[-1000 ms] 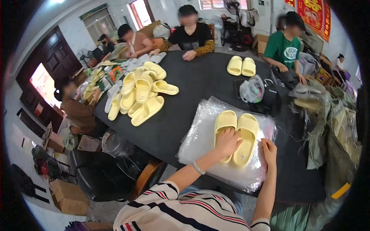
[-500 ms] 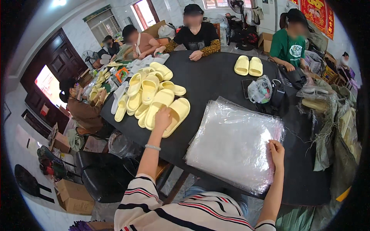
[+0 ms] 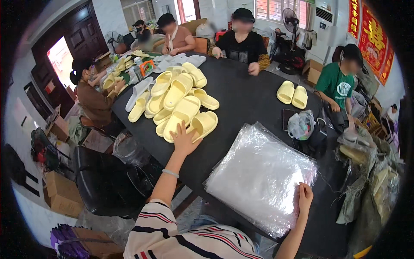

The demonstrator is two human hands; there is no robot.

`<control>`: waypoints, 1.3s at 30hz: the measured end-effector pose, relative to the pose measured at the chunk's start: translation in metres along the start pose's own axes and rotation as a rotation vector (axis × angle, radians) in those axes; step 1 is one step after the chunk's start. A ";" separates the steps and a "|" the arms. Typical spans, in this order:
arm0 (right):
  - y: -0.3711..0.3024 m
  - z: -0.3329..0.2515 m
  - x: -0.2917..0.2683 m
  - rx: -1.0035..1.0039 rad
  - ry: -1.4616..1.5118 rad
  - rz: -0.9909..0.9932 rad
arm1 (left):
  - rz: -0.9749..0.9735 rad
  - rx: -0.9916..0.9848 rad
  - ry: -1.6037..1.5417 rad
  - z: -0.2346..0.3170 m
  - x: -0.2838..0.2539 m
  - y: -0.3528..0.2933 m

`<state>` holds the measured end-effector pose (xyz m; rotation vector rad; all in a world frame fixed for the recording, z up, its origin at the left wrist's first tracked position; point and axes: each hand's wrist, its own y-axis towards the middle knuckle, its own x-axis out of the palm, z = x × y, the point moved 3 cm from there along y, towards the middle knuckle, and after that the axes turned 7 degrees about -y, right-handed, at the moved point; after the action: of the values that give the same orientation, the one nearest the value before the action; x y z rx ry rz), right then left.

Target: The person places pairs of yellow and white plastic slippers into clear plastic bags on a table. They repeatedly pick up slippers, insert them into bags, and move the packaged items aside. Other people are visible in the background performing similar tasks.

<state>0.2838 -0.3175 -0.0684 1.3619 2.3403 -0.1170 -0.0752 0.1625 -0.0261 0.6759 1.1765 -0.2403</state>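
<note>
My left hand lies with fingers spread over the near ends of two pale yellow slide slippers. One is the upper slipper, the other the front slipper, at the near edge of a heap of yellow slippers. My right hand has its fingers curled at the right edge of a stack of clear plastic bags, seemingly pinching that edge. The stack lies flat at the near side of the black table.
A pair of yellow slippers stands at the far right, near a phone and a small knotted plastic bag. Several people sit round the table. A black chair is at my left; sacks hang at the right edge.
The view has shifted. My left hand's fingers, bunched on the slippers before, are now spread across their near ends. My right hand stays at the bags' right edge.
</note>
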 end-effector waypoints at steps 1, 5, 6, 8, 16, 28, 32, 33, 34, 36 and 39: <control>-0.001 -0.004 0.000 0.004 0.008 -0.001 | 0.001 -0.020 -0.004 -0.004 -0.003 0.004; -0.003 -0.003 0.000 0.011 0.017 0.010 | -0.008 -0.010 0.019 -0.013 -0.003 0.012; -0.001 0.000 0.000 0.006 0.027 0.004 | 0.002 -0.011 0.022 -0.018 -0.002 0.016; 0.000 0.005 0.000 0.011 0.033 0.010 | 0.028 -0.007 0.025 -0.027 0.000 0.030; -0.004 0.002 0.000 0.013 0.049 0.049 | 0.028 -0.052 0.060 -0.067 0.009 0.074; -0.007 -0.007 -0.001 0.029 0.087 0.079 | -0.060 -0.170 0.067 -0.093 0.014 0.113; -0.004 0.011 -0.006 0.039 0.036 0.103 | -0.111 -0.206 0.049 -0.079 0.014 0.119; -0.005 -0.002 0.000 0.063 0.117 0.084 | -0.122 -0.243 0.056 -0.083 0.013 0.117; -0.004 0.002 -0.002 0.062 0.067 0.099 | -0.107 -0.236 0.087 -0.085 0.021 0.119; -0.004 0.004 0.004 0.053 0.053 0.117 | -0.094 -0.189 0.057 -0.070 0.017 0.117; -0.003 -0.023 0.005 0.077 0.111 0.129 | 0.099 -0.121 -0.087 -0.032 0.031 0.090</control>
<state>0.2718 -0.3086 -0.0504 1.5897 2.3513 -0.0959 -0.0418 0.2565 -0.0288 0.6099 1.0625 -0.1130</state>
